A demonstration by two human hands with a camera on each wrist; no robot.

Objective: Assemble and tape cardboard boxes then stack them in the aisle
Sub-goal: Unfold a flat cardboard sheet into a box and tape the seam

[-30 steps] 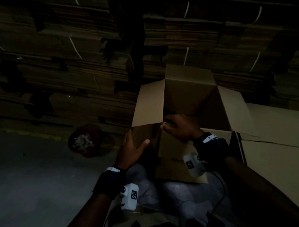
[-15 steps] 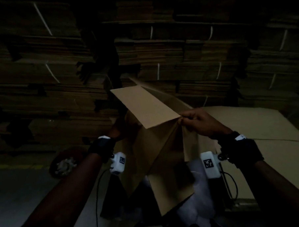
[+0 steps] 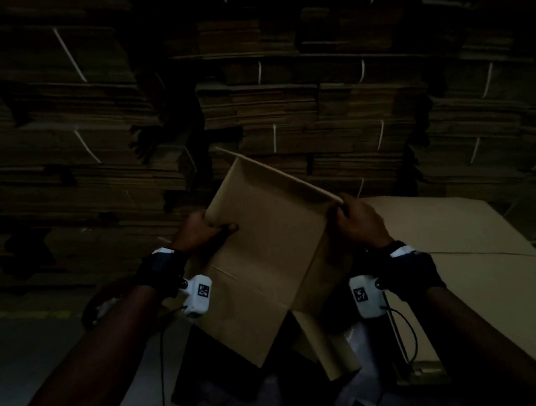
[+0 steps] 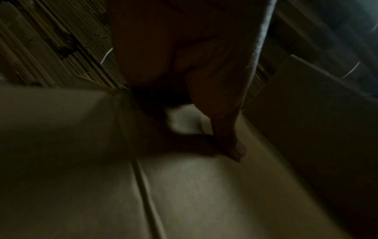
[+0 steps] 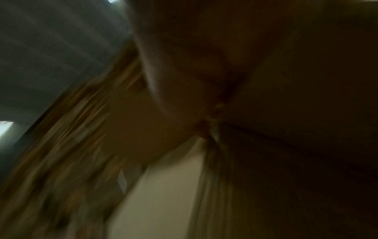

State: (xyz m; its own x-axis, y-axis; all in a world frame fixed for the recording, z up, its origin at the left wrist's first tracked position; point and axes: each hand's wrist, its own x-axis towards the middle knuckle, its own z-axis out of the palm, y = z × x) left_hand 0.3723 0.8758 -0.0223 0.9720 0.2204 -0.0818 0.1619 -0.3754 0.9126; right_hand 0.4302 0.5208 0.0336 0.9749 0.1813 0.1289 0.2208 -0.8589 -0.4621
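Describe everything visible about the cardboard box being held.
The cardboard box is plain brown, unprinted, with fold creases across its broad panel. It is held up tilted, flaps hanging toward the floor, no tape visible. The left hand grips its left edge, thumb on the panel; the right hand grips its upper right corner.

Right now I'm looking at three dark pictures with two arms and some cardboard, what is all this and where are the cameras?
No machine here: a person works with bare hands. One camera sits on the head and looks down; one sits on each wrist, in the white pods, and those two pictures are blurred. The left hand and the right hand grip opposite edges of a cardboard box, lifted and tilted. To the right lies a flat cardboard sheet. Behind stand strapped stacks of flattened cartons.
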